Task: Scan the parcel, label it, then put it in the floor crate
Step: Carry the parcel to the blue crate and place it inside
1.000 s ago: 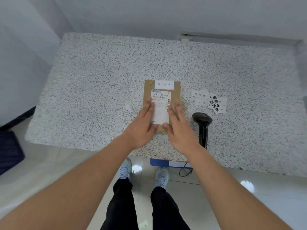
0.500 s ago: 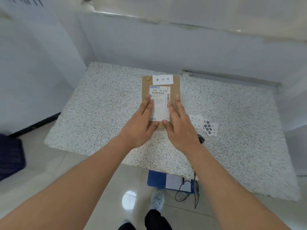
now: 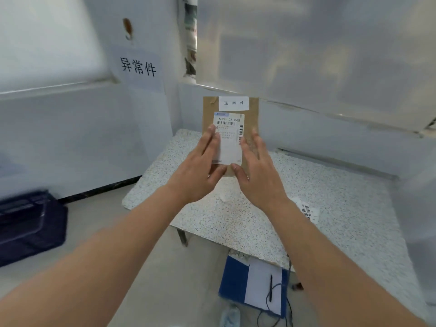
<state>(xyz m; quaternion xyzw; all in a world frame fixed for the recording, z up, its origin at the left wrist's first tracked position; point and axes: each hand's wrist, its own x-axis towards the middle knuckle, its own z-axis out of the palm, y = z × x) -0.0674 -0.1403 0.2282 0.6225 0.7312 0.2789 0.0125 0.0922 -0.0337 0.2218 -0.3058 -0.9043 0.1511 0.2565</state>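
The parcel [image 3: 252, 119] is a flat brown envelope with a white shipping label with barcodes and a small white sticker [image 3: 233, 103] at its top edge. It is held up in the air above the speckled table [image 3: 330, 208], tilted toward me. My left hand [image 3: 198, 171] grips its lower left side and my right hand [image 3: 257, 173] its lower right side, fingers spread over the face. A dark blue crate [image 3: 28, 227] stands on the floor at far left, blurred. The scanner is hidden from view.
Loose white stickers [image 3: 308, 212] lie on the table beside my right forearm. A blue bin holding white paper and a cable [image 3: 254, 289] sits on the floor under the table's front edge. A wall sign with black characters [image 3: 138, 67] hangs at the upper left.
Both hands have lifted the parcel off the table and raised it. My view has swung up and left, so the wall sign and floor crate now show and the scanner is out of sight.
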